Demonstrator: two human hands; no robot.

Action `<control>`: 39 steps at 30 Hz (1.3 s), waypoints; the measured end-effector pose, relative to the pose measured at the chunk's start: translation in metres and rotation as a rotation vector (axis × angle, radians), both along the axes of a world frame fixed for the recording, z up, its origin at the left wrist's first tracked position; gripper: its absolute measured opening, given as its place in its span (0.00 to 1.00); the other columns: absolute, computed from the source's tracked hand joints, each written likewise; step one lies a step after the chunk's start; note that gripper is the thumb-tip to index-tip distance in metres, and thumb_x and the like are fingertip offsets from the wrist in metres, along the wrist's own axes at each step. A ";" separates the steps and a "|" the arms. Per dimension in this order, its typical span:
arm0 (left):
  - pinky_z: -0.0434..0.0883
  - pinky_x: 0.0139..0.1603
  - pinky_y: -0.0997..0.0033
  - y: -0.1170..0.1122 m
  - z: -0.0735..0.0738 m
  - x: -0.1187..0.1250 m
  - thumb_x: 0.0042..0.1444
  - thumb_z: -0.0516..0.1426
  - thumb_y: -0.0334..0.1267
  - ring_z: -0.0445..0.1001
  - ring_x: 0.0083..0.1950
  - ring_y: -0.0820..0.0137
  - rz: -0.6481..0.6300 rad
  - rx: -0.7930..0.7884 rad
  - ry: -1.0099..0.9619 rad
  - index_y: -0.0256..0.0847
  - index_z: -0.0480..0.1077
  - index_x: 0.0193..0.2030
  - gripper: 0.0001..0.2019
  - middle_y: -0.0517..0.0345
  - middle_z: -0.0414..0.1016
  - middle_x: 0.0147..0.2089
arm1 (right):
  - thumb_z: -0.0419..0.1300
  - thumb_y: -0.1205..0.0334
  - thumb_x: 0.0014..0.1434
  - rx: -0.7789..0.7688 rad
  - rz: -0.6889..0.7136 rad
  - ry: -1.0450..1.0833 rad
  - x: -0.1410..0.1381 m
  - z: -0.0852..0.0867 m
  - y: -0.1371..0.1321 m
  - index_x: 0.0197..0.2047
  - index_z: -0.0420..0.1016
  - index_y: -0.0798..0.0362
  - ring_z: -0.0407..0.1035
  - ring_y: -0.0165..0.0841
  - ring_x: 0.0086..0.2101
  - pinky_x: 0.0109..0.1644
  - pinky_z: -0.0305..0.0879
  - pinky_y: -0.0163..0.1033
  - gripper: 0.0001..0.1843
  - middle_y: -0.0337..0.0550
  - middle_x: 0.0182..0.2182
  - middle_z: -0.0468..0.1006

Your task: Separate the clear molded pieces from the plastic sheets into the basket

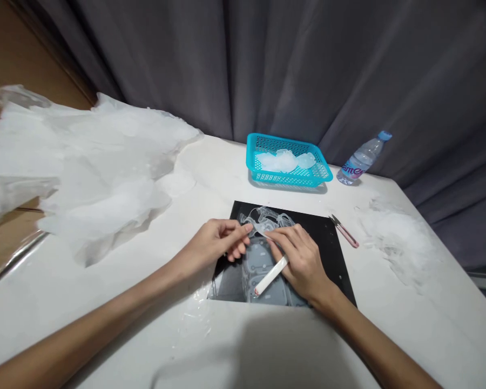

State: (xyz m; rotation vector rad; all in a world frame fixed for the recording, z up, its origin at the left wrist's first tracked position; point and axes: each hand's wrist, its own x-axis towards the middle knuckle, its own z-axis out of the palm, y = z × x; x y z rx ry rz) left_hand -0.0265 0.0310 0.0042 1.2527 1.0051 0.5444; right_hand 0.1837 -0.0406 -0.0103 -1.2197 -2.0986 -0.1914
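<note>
My left hand pinches the edge of a clear plastic film piece between thumb and fingers. On the other side of the same piece, my right hand has its fingertips on the film. It also grips a slim white stick-like tool with reddish marks on its near end; its other end is hidden in the hand. Both hands are over a black mat. Beneath them lie translucent grey flat pieces with rounded corners, and curled film scraps rest beyond the fingers.
A pile of white translucent sheets covers the table's left. Behind the mat stands a blue basket holding similar film pieces. A water bottle is at the back right. Pink-handled snips and film scraps lie rightward.
</note>
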 end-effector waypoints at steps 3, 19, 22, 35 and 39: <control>0.53 0.22 0.74 0.003 0.001 -0.002 0.60 0.63 0.60 0.58 0.20 0.77 0.085 0.050 0.057 0.36 0.76 0.31 0.24 0.64 0.65 0.22 | 0.56 0.71 0.71 -0.010 0.013 0.076 -0.001 -0.001 0.001 0.48 0.74 0.56 0.76 0.38 0.39 0.44 0.74 0.42 0.06 0.50 0.39 0.81; 0.67 0.44 0.66 -0.008 -0.006 0.004 0.71 0.56 0.44 0.73 0.41 0.67 -0.100 0.662 0.138 0.40 0.75 0.38 0.13 0.58 0.76 0.39 | 0.55 0.60 0.73 -0.336 -0.091 0.423 0.011 0.007 0.022 0.40 0.76 0.53 0.74 0.36 0.36 0.42 0.68 0.39 0.11 0.44 0.35 0.80; 0.64 0.38 0.68 -0.002 -0.009 0.000 0.68 0.57 0.46 0.72 0.37 0.67 -0.068 0.470 0.162 0.40 0.75 0.36 0.14 0.58 0.75 0.35 | 0.59 0.53 0.68 -0.393 -0.356 0.723 0.040 0.004 0.041 0.35 0.75 0.54 0.70 0.35 0.32 0.38 0.64 0.38 0.14 0.41 0.30 0.78; 0.73 0.42 0.67 -0.014 0.002 0.012 0.69 0.55 0.56 0.78 0.38 0.66 -0.037 0.208 -0.040 0.40 0.74 0.41 0.20 0.55 0.81 0.37 | 0.57 0.65 0.70 -0.259 -0.064 0.452 -0.019 0.002 -0.009 0.41 0.73 0.51 0.72 0.33 0.33 0.39 0.66 0.37 0.04 0.41 0.35 0.79; 0.71 0.56 0.63 -0.012 -0.010 0.014 0.66 0.61 0.49 0.79 0.55 0.60 -0.098 0.180 -0.148 0.41 0.75 0.54 0.17 0.50 0.82 0.53 | 0.55 0.67 0.72 -0.292 0.106 0.285 -0.017 0.004 -0.010 0.45 0.74 0.51 0.74 0.38 0.40 0.48 0.68 0.43 0.07 0.45 0.40 0.81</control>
